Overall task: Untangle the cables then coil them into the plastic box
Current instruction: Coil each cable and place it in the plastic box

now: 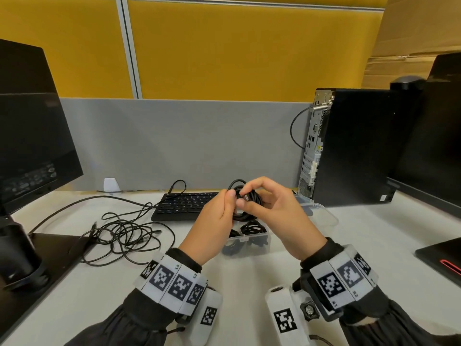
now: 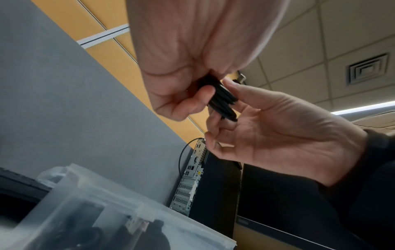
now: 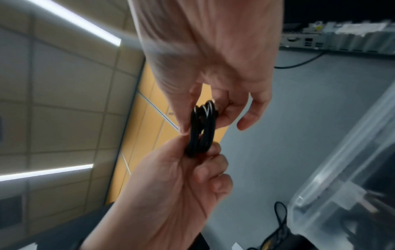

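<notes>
A coiled black cable hangs in the air above the clear plastic box. My left hand grips one side of the coil, fingers curled round its strands. My right hand pinches the coil near its plug end between thumb and index finger, the other fingers spread. The box holds coiled black cables. A tangle of black cables lies on the desk left of the box.
A black keyboard lies behind the tangle. A PC tower stands at the right, with the box's lid in front of it. A monitor and its stand fill the left side. Another monitor is at the far right.
</notes>
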Motion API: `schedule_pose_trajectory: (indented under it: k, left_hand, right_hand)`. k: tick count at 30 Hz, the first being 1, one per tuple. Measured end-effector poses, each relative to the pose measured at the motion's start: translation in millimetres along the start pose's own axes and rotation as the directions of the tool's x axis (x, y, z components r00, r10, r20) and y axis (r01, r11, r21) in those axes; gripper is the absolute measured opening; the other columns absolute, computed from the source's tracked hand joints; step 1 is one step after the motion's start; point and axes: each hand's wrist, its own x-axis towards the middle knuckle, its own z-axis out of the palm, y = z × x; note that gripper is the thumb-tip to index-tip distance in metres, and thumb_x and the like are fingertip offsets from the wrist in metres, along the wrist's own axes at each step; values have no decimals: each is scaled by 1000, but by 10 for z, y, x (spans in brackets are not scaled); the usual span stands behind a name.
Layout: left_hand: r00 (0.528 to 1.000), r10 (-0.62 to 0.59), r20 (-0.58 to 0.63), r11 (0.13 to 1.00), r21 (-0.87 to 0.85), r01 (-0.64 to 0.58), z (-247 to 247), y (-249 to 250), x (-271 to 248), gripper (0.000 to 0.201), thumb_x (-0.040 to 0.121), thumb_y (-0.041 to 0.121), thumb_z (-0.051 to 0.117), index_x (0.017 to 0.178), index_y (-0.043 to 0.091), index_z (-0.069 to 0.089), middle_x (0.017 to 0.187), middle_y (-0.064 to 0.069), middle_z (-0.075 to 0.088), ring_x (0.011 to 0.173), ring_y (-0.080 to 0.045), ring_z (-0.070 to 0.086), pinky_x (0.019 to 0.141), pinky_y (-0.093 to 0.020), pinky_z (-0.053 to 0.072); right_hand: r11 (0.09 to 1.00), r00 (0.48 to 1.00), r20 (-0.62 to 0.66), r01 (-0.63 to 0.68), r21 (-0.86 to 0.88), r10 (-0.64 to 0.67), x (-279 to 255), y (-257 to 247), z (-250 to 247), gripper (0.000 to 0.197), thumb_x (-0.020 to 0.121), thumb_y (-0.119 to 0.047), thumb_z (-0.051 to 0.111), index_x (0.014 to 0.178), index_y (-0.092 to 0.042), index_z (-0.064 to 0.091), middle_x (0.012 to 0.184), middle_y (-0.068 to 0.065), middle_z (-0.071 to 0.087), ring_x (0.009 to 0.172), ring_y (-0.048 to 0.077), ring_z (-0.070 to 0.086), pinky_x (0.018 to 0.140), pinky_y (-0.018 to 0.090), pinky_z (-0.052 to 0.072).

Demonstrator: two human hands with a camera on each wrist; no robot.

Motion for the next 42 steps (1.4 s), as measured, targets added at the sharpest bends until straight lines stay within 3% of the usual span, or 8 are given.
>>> schedule_pose_trajectory:
  k: [3,6,10,12,20,27,35,42]
  left_hand:
    - [1000,0,-19,1000,-1,0,19,-16,7,35,100,28,24,79,12,46,62,5,40,54,-8,38,56,-21,30]
    - [999,-21,-48,999,40,23,26,-35,28,34,100,30,26,76,14,43,66,3,40,58,-12,38,57,-24,31]
    - [975,-209,-81,968,123,218,-92,-241,63,36,101,31,24,80,11,44,70,-1,42,64,-17,40,60,-29,35]
    - [949,-301,-91,948,77,308,-148,-315,69,36,101,33,25,76,13,41,71,-3,41,66,-20,39,65,-35,36]
    - [989,-138,-50,990,5,138,-40,-79,57,37,100,31,27,85,4,48,70,-3,41,62,-17,37,64,-36,34]
    - [997,-42,-65,999,-3,42,-27,12,5,33,99,31,27,80,8,41,70,-5,39,64,-17,36,62,-37,34]
    - [992,47,-119,993,114,-33,-93,-18,0,33,99,29,26,73,17,40,66,3,41,58,-7,37,57,-23,29]
    - [989,115,-93,984,148,-101,-134,21,3,24,99,28,29,92,18,49,66,8,45,61,-1,43,57,-15,33]
  right_hand:
    - [980,990,-87,91,-178,-108,33,76,-10,8,81,-16,72,86,-21,68,87,-9,70,88,6,64,83,21,48]
    - [828,935,-136,214,-518,-327,41,101,-7,5,79,-19,73,84,-19,74,91,-7,64,88,4,59,81,14,46]
    - [758,844,-193,320,-569,-501,52,-127,-239,22,88,-27,62,72,-13,67,69,-5,61,66,6,59,63,16,48]
    - [818,872,-175,336,-466,-458,31,-330,-369,19,91,-23,57,77,-11,63,74,-5,63,69,9,60,64,23,53]
    - [821,992,120,109,-561,-49,-4,-65,-38,31,82,-41,66,96,-22,46,80,-1,58,61,4,49,61,14,42]
    - [590,985,127,172,-789,-118,-21,-10,79,18,95,-30,49,105,-15,46,85,-4,56,67,8,49,61,22,39]
    - [804,969,105,246,-541,-225,-137,-363,-10,13,94,-16,53,84,-12,46,55,-8,52,53,8,52,52,13,36]
    - [630,932,240,361,-688,-272,-124,-465,-268,6,91,-22,57,91,-15,57,76,-10,63,75,0,57,66,11,42]
